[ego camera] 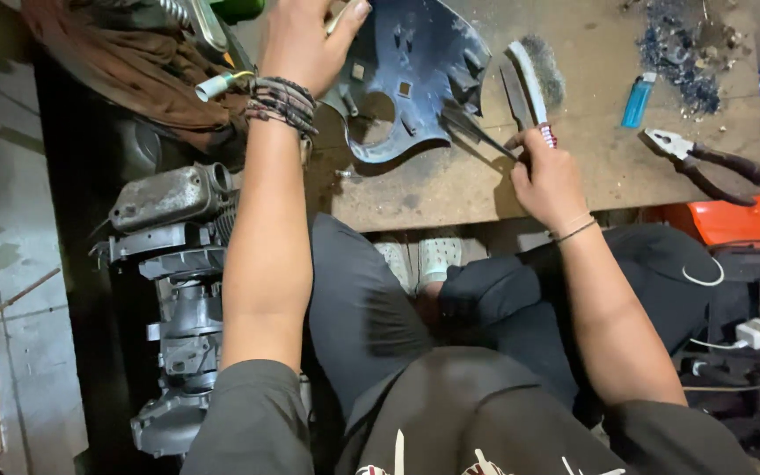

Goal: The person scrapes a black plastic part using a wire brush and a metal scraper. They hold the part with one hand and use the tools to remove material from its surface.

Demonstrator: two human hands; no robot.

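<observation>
Fingers of the right hand close around a thin dark metal tool, its long axis running from the grip up and left, the tip touching the lower edge of a dark blue-grey plastic cover. The left hand, at the top centre of the frame, clasps the cover's upper left edge, thumb over the rim. The cover is curved, dusty, with a round cut-out and small square holes, and it rests on the worn wooden tabletop.

Just right of the cover lies a wire brush, white handle pointing down toward the right hand. Further right lie a blue lighter, a pair of pliers with dark handles pointing right, and a heap of dark flakes at the upper right. A grey metal engine block stands at the lower left, beside the left forearm.
</observation>
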